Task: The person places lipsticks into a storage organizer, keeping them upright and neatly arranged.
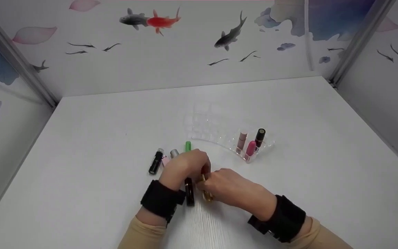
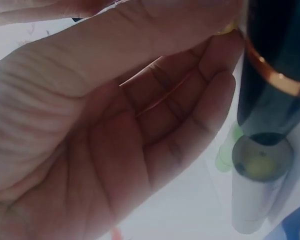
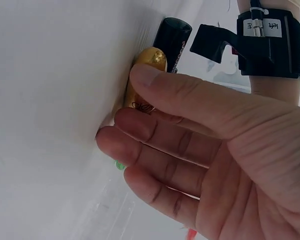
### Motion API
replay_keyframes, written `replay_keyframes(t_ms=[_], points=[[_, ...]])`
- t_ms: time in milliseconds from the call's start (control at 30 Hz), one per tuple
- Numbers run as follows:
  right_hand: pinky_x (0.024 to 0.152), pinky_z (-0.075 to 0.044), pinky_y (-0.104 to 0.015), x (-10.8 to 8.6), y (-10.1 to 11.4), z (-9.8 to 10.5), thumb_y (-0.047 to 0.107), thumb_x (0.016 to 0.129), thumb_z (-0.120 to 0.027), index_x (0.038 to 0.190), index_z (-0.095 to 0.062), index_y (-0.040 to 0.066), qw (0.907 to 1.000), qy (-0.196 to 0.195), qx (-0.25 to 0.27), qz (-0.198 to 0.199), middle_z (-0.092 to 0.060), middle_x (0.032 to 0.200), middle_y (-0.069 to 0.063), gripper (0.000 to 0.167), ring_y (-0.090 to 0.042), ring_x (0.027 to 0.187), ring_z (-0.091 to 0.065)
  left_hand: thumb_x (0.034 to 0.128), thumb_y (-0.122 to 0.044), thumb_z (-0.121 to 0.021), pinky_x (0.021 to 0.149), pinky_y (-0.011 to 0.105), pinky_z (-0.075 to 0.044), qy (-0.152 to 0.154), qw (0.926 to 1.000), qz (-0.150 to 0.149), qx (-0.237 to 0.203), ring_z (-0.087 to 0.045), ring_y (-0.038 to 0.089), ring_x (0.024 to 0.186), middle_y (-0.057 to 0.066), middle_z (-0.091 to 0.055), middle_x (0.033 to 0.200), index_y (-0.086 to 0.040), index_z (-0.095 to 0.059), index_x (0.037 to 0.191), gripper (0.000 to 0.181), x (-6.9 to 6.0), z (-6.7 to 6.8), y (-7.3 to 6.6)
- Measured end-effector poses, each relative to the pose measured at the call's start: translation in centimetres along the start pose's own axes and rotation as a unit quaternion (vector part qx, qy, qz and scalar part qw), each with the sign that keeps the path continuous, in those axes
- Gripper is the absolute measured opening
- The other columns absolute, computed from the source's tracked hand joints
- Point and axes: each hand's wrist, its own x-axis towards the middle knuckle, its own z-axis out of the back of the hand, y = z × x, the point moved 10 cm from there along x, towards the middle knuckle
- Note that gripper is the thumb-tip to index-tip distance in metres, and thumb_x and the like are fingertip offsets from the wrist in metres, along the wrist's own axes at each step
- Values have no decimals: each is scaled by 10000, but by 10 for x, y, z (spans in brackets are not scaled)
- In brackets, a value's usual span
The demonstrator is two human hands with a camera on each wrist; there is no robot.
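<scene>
In the head view my right hand pinches a gold lipstick tube between thumb and fingers, low over the table. My left hand bends down to the far end of the same tube, its thumb and fingertips meeting at a bit of gold in the left wrist view. That end is mostly hidden by the fingers. The right wrist view shows the gold tube under my right thumb. Beside it lies a black lipstick tube with a gold ring, partly beneath my left wrist.
Left of the hands lie a black tube with a clear end, a pink item, a silver-topped tube and a green one. Beyond stands a clear organizer, holding a pale pink, a bright pink and a black lipstick.
</scene>
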Motion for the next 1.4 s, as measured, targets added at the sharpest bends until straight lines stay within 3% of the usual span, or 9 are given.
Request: replay_keyframes(t_ms=[233, 400, 500, 633, 767, 1000, 1133, 1300, 1400], points=[[496, -420, -215, -4, -2, 2, 11, 904, -786, 891, -693, 114, 9998, -95, -186, -58, -532, 652, 19, 139, -96, 558, -420, 896, 72, -757, 828, 343, -573, -67, 9995, -177, -247, -592, 137, 819, 36, -757, 930, -69, -827, 987, 182, 1, 2, 1], [597, -528, -240, -7, -12, 5, 6, 945, -744, 970, -673, 77, 9992, 21, 349, -181, -634, 789, -33, 104, -152, 664, -587, 907, 35, -771, 856, 349, -568, -192, 9982, -329, -463, -610, 140, 855, 35, -750, 967, -77, -816, 1031, 173, 0, 8, 1], [637, -556, -259, -10, -25, 10, -8, 963, -717, 1025, -712, 44, 9963, 62, 750, -406, -685, 878, -85, 80, -196, 724, -652, 890, 17, -804, 861, 357, -562, -514, 9955, -519, -607, -609, 149, 863, 30, -737, 954, -73, -804, 1015, 154, -3, 18, 0], [640, -547, -247, -16, -46, 24, -153, 891, -686, 1082, -768, 29, 9903, -90, 1233, -631, -712, 910, -124, 277, -223, 758, -681, 902, 11, -796, 860, 362, -556, -1092, 9870, -789, -873, -625, 169, 887, 36, -734, 955, -60, -780, 990, 114, -6, 34, -2], [725, -579, -297, -25, -70, 43, -242, 833, -614, 1103, -792, 7, 9811, -523, 1629, -905, -735, 971, -135, 408, -253, 868, -707, 944, 2, -757, 877, 352, -577, -1641, 9736, -1088, -1157, -695, 202, 966, 57, -761, 1015, -42, -771, 1041, 108, -7, 47, -7], [734, -571, -333, -41, -99, 80, -179, 918, -642, 1086, -814, 38, 9520, -1897, 1982, -1361, -764, 1006, -67, 324, -207, 869, -696, 997, -48, -709, 923, 325, -574, -2453, 9519, -1322, -1273, -715, 211, 1066, 66, -752, 1130, -57, -736, 1185, 190, -9, 66, -17], [701, -553, -300, -50, -105, 96, -141, 936, -678, 1080, -810, 41, 9336, -2640, 1962, -1422, -768, 1028, -47, 267, -170, 818, -679, 1004, -32, -693, 920, 279, -580, -3123, 9248, -1679, -1382, -712, 209, 1096, 78, -739, 1159, -42, -719, 1218, 216, -17, 76, -27], [728, -603, -322, -56, -111, 107, -79, 942, -720, 1151, -772, 33, 9180, -3118, 1846, -1612, -772, 1089, -51, 243, -174, 862, -730, 996, -37, -707, 941, 298, -579, -4102, 8814, -2020, -1185, -710, 231, 1112, 103, -744, 1189, -23, -706, 1269, 274, -30, 85, -36], [733, -620, -352, -59, -116, 109, -53, 934, -744, 1176, -739, 32, 9115, -3238, 1770, -1817, -773, 1086, -58, 257, -198, 901, -740, 997, -62, -713, 962, 344, -574, -4399, 8720, -1950, -897, -706, 249, 1120, 102, -747, 1215, -40, -682, 1324, 330, -33, 86, -41]])
